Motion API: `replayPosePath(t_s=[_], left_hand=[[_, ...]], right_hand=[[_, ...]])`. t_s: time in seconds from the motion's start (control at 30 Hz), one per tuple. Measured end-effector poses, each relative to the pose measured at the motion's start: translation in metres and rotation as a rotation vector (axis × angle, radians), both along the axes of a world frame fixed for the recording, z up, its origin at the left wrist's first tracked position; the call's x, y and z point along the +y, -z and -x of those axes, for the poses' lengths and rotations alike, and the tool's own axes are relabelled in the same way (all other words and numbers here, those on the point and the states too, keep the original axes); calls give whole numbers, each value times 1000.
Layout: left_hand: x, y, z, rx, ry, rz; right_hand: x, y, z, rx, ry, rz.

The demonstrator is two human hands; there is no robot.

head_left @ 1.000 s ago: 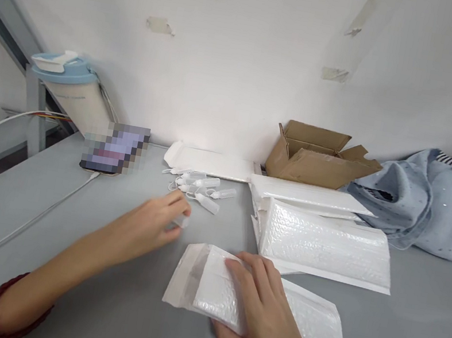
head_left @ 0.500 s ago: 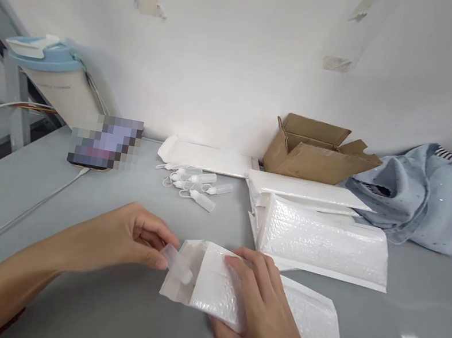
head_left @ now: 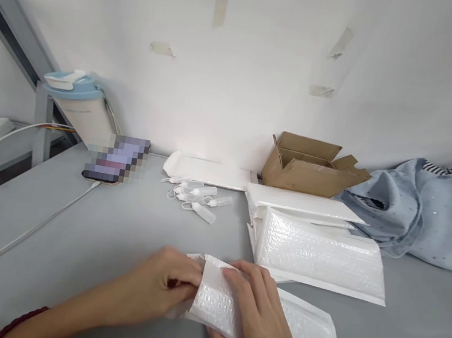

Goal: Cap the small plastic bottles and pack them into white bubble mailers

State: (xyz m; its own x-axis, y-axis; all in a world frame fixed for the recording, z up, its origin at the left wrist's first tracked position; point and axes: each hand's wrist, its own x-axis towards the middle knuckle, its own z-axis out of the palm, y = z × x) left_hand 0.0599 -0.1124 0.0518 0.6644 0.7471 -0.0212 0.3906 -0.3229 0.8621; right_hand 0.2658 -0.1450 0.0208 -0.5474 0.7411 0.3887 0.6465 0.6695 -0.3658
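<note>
My right hand (head_left: 257,314) grips a white bubble mailer (head_left: 218,293) from its right side, thumb below and fingers on top. The fingertips of my left hand (head_left: 170,284) are tucked into the mailer's open end on the left. They look pinched together, but their tips and anything between them are hidden inside. Beyond my hands lie several small translucent plastic bottles (head_left: 203,213) with looped caps, in a loose pile. Another bubble mailer (head_left: 313,330) lies partly under my right hand and forearm.
More bubble mailers (head_left: 324,256) are stacked at right, with one flat mailer (head_left: 212,172) against the wall. Behind them stand an open cardboard box (head_left: 312,175) and a pale blue cloth (head_left: 439,224). At left are a phone (head_left: 116,160) on a cable and a lidded cup (head_left: 82,114).
My left hand has moved right, into the mailer's mouth. The small plastic bottle it held at the opening is out of sight. My right hand keeps its grip. The camera view has shifted slightly.
</note>
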Motion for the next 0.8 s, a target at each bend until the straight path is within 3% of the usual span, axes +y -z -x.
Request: replayPosePath(t_s=[0.1,0.17,0.23,0.33,0.5,0.67,0.8], left_hand=[[8,1,11,60,-296,-101],[16,8,19,155,-492,-291],[24,17,26,250,-586,-484],[35,29,31,390,-593,-661],[47,36,29,548,-567,-758],[55,36,30,466,-548,-762],[52,26,35,298,-546,-685]], right_hand=[[0,0,0,-6,-6,7],[-1,0,0,-13,-21,-1],[-2,1,0,-21,-37,-8],[-3,2,1,-31,-35,0],[-3,0,0,-17,-32,3],[-3,-2,-1,-27,-34,25],[-3,-1,-1,-19,-30,41]])
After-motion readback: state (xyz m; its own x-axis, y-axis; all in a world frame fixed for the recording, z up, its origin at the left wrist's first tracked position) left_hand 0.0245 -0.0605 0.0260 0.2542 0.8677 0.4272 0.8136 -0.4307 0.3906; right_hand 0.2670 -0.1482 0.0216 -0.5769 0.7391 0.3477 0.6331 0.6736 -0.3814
